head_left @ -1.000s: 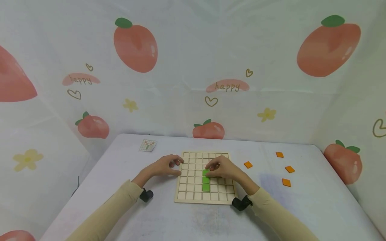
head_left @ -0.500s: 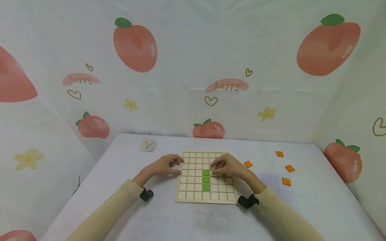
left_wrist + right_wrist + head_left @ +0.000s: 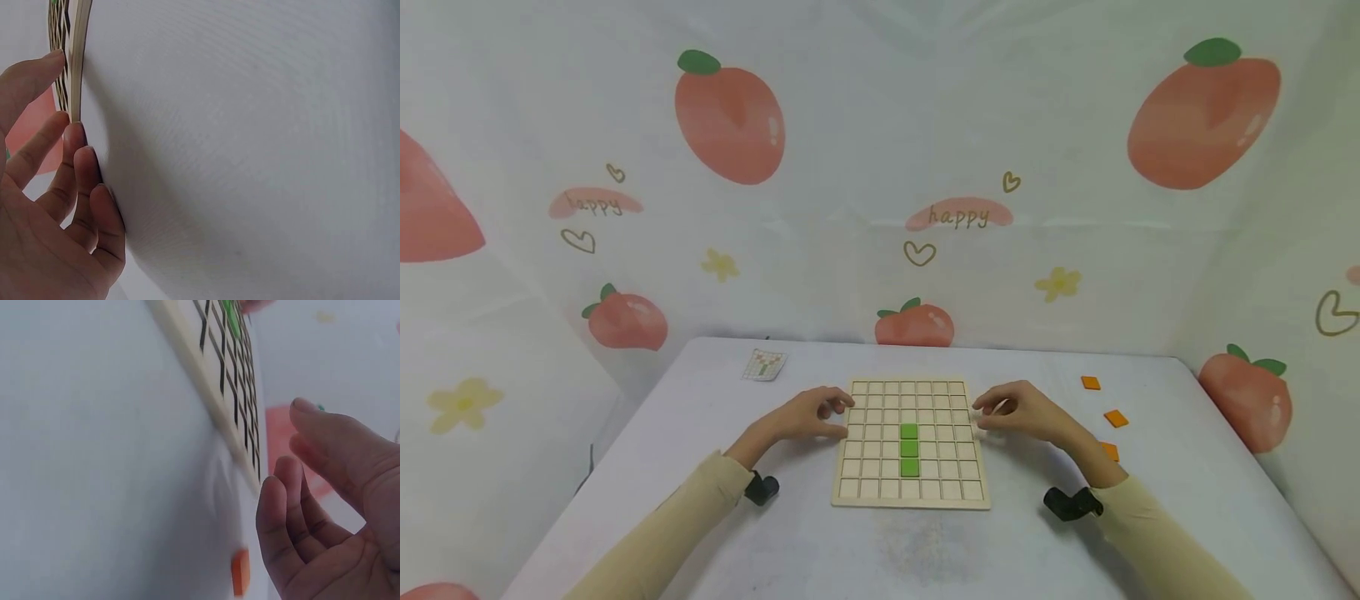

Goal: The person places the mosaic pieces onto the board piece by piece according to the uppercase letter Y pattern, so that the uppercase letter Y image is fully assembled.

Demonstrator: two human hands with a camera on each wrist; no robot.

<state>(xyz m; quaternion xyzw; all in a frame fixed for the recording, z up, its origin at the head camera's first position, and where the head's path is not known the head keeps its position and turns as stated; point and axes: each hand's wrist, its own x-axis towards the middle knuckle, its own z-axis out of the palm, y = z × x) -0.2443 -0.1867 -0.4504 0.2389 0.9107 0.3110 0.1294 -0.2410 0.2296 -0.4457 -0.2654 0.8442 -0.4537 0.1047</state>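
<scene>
A square wooden grid board [image 3: 868, 472] lies mid-table in the head view, with three green tiles [image 3: 909, 449] set in one column of its cells. My left hand [image 3: 805, 414] rests at the board's left edge. In the left wrist view its thumb tip overlaps the grid face, and its fingertips [image 3: 74, 132] sit along the board's side. Just off the opposite edge is my right hand [image 3: 1026, 410], fingers loosely bent with nothing between them. The right wrist view shows an orange tile [image 3: 240, 572] on the table below that hand.
To the right lie more orange tiles [image 3: 1116, 418], one partly covered by the right forearm. A small paper card [image 3: 764, 365] printed with a coloured grid pattern lies at the back left. Behind the table [image 3: 820, 546] hangs a fruit-print cloth [image 3: 842, 150].
My right hand has drawn away from the green tiles to beyond the board's right edge, now covering the nearest orange tile in the head view. The left hand has stayed in place.
</scene>
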